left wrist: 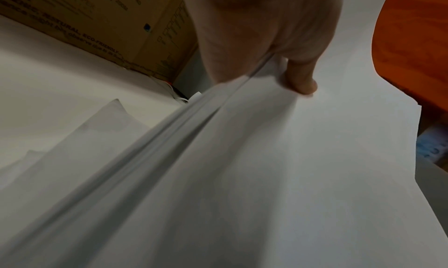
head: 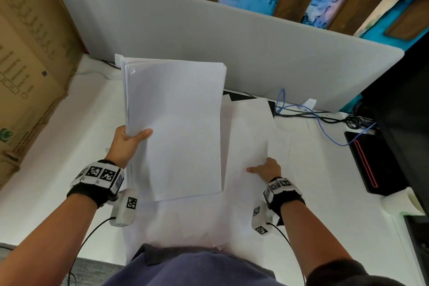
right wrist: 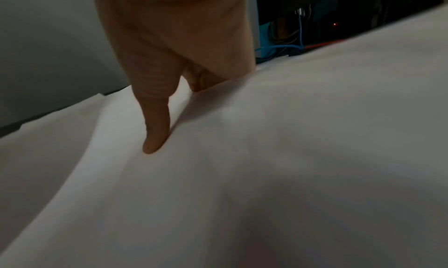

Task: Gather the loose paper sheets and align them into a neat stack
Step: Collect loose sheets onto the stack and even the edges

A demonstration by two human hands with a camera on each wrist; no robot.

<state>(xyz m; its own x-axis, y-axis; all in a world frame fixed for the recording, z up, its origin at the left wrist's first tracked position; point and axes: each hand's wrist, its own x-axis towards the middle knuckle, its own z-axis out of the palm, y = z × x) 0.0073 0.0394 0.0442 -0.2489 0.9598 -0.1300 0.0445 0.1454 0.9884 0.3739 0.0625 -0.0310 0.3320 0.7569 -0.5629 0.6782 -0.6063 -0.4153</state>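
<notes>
my left hand [head: 126, 144] is pinching the thick stack of white paper sheets [head: 176, 123], thumb on top, lifted over the white desk [head: 58, 158] | my right hand [head: 267, 168] is gripping the loose white sheet [head: 249, 132], thumb on top, just right of the stack | both long axes are running away from me | I am bringing the sheet left, I judge

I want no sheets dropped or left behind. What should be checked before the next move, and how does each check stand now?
1. Left hand grips the lifted stack of white paper sheets, thumb on top: ok.
2. Stack edges flush: not ok, its far left corner is fanned.
3. Right hand holds the loose white sheet on the white desk: ok, thumb on top, fingers hidden.
4. All loose sheets gathered: not ok, more lie near the person's body.
5. Blue cable clear of the sheets: ok.
</notes>
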